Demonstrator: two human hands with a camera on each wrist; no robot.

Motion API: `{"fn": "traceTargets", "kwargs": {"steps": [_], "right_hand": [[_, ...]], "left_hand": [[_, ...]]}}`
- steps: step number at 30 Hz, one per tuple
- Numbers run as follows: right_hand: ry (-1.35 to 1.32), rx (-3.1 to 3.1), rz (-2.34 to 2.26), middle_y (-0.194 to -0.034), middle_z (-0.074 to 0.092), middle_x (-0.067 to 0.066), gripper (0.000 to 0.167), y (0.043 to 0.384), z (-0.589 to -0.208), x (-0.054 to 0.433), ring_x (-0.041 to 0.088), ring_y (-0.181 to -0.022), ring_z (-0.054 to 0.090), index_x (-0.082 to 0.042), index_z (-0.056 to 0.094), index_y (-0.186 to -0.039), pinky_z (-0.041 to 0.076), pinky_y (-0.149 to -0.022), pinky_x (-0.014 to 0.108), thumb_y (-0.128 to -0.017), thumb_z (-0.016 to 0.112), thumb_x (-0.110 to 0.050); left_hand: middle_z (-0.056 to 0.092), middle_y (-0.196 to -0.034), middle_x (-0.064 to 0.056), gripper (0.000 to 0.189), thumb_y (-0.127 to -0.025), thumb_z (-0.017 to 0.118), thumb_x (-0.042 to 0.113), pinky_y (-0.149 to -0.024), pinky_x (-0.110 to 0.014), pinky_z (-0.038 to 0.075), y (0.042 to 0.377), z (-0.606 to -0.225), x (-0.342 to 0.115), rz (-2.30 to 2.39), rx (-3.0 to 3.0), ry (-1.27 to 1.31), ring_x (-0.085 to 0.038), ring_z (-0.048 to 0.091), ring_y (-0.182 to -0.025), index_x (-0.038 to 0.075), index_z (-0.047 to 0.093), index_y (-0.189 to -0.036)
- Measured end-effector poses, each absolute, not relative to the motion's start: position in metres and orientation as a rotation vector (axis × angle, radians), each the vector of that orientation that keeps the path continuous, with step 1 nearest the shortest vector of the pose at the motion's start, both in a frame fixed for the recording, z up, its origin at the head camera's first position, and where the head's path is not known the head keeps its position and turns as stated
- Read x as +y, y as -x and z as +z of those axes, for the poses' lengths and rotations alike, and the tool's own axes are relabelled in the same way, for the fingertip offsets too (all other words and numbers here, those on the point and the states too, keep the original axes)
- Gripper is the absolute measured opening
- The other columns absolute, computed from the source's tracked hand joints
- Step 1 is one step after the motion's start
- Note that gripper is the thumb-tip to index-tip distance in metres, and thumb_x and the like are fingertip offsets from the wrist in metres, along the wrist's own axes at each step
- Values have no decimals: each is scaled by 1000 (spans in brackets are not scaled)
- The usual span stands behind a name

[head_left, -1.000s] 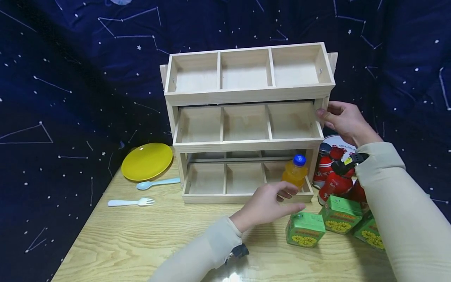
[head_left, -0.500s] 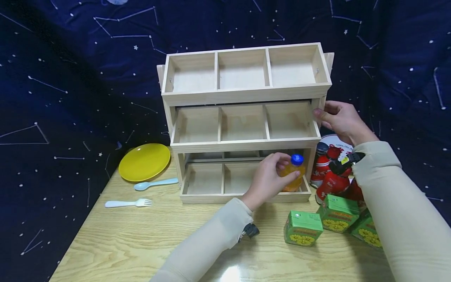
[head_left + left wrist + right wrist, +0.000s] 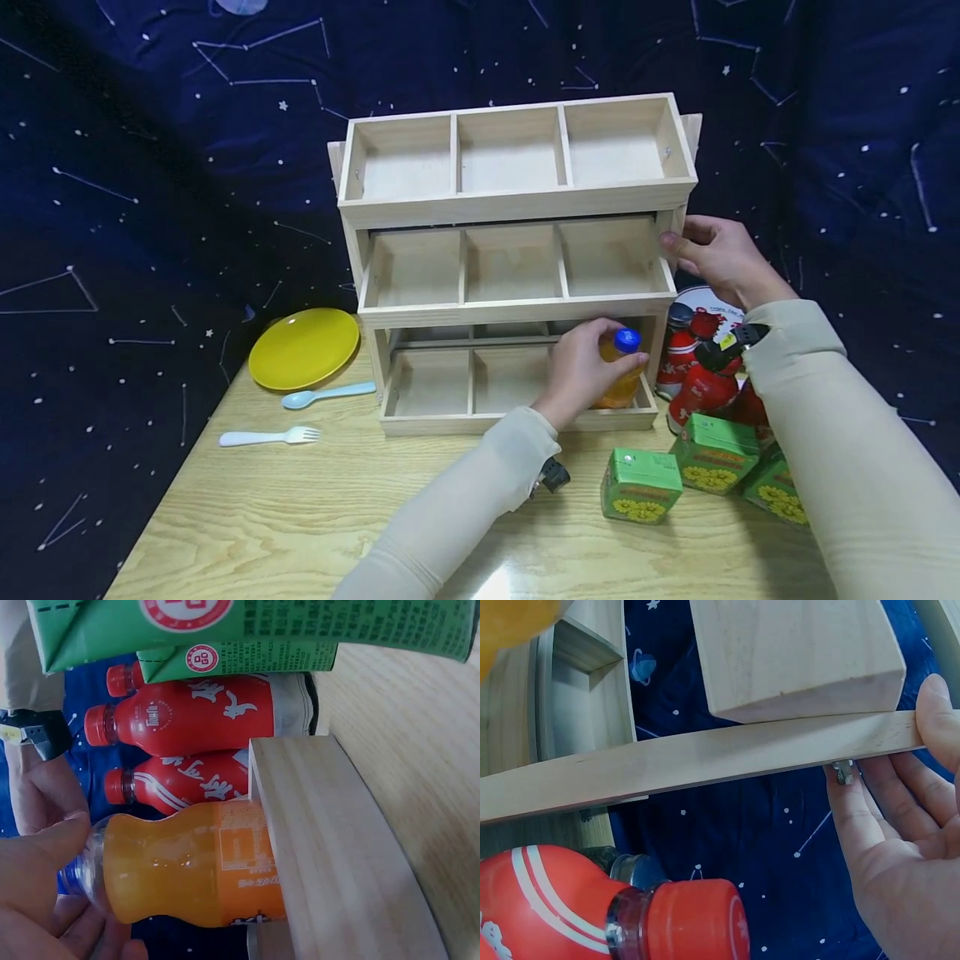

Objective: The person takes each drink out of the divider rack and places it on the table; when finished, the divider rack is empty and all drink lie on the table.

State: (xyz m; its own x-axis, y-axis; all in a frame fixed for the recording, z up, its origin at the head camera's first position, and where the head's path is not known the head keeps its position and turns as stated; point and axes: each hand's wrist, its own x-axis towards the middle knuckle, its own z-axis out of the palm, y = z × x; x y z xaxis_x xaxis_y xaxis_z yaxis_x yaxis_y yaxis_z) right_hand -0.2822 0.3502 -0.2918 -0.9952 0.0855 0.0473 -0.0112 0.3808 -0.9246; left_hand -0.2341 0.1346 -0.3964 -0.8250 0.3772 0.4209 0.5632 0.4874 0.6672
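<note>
A bottle of orange drink [image 3: 618, 392] with a blue cap stands in the right compartment of the bottom tier of a three-tier wooden rack [image 3: 517, 313]. My left hand [image 3: 581, 367] grips it near the neck; the left wrist view shows thumb and fingers curled round the clear neck of the bottle [image 3: 172, 870], below the cap. Its base is hidden behind the front board of the tier. At the rack's right side, my right hand [image 3: 727, 260] holds the side post beside the middle tier, thumb on one face and fingers behind the wooden post [image 3: 727, 761].
Several green drink cartons [image 3: 641, 485] stand on the table at front right. Behind them, red bottles [image 3: 701, 396] crowd the rack's right side. A yellow plate [image 3: 303, 348], a blue spoon [image 3: 330, 395] and a white fork [image 3: 270, 437] lie at the left.
My left hand has moved up and right from in front of the bottom tier to the orange drink bottle and taken hold of it. My right hand has stayed on the post.
</note>
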Motion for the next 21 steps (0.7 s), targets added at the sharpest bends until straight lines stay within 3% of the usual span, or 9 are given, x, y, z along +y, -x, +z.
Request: {"fn": "traceTargets", "kwargs": {"steps": [5,12,21], "right_hand": [[75,-2539,1698,-157,28,20,81,283,-293,349,38,-143,28,-11,27,-156,27,-113,50,-90,61,-43],[85,-2545,1679,-158,27,18,81,283,-295,350,38,-143,28,-12,27,-157,26,-114,51,-90,61,-44],[66,-2543,1682,-158,28,18,78,284,-294,352,38,-143,28,-13,28,-156,27,-113,51,-92,60,-42]], "left_hand": [[70,-101,13,40,-82,77,48,-70,-11,41,235,-399,136,-1219,-2485,803,-3,61,-87,21,72,-112],[69,-104,13,41,-81,78,46,-76,-10,42,229,-393,135,-1183,-2448,879,0,60,-91,22,73,-114],[70,-103,10,43,-80,80,43,-72,-9,40,216,-360,120,-1229,-2256,998,-3,58,-89,17,74,-115]]}}
